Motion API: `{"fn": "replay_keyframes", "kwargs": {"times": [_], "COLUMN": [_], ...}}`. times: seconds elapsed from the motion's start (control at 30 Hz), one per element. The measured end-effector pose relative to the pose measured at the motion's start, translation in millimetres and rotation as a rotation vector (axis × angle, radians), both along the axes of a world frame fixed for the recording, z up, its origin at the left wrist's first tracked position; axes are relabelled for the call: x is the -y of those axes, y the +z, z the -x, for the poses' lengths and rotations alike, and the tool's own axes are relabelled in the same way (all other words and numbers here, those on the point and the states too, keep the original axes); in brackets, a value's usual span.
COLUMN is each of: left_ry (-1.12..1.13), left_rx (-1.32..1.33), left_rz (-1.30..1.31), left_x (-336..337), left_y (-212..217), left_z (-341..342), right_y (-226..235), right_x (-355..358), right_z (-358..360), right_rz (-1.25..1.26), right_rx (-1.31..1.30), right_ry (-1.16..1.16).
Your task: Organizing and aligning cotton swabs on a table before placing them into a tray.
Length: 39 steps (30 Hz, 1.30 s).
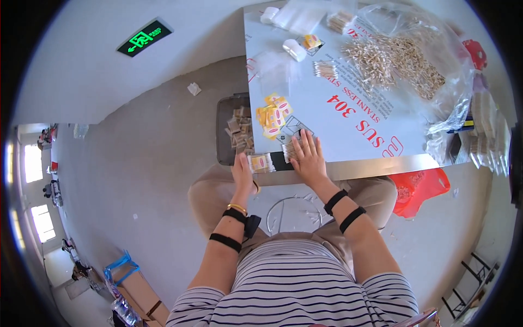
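At the table's front edge, my left hand [242, 172] closes on the left end of a clear packet of cotton swabs [262, 163] with a yellow card inside. My right hand [310, 158] lies flat, fingers stretched, over a row of cotton swabs [290, 152]. Between the two hands is a black strip [279, 161], against which the packet's right end sits. Just beyond lies a pile of yellow and white cards [273, 115]. My left fingertips are partly hidden.
A large heap of loose cotton swabs [389, 60] lies on clear plastic. Clear bags [275, 73], a white roll [295, 50] and a small swab row [326, 69] lie nearer. Left of the table, a dark bin [222, 125] holds packets. A red stool [422, 191] stands right.
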<state>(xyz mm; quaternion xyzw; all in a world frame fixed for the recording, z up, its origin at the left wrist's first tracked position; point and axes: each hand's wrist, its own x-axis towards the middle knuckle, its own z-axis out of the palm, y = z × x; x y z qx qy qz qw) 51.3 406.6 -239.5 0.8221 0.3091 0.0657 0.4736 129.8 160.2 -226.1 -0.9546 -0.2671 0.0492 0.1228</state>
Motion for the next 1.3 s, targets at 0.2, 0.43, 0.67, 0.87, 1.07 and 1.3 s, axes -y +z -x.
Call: {"fn": "replay_keyframes", "kwargs": {"times": [0.2,0.43,0.67,0.87,1.07,1.3], "left_ry": [0.113,0.124,0.092,0.116,0.122,0.097], "left_rx": [-0.010,0.104,0.142,0.141,0.094,0.095], "left_rz": [-0.015,0.356,0.314,0.226,0.056,0.035], "left_x": [9,2,4,7,11,8], "left_y": [-12,-28,-31,-31,-23,-19], "left_z": [-14,-16,-17,-15,-16,-16], "right_y": [11,10,9,10,10,20], "right_x": [-23,-41,-56,-65,-68,-30], "right_z": [26,39,47,49,52,30], "right_rz": [-0.038,-0.059,-0.004,-0.042,-0.138,-0.216], "right_rx": [-0.024,-0.022,-0.015,-0.060,-0.087,-0.128], "right_ry": [-0.032,-0.040,-0.055,-0.084,-0.088,0.107]}}
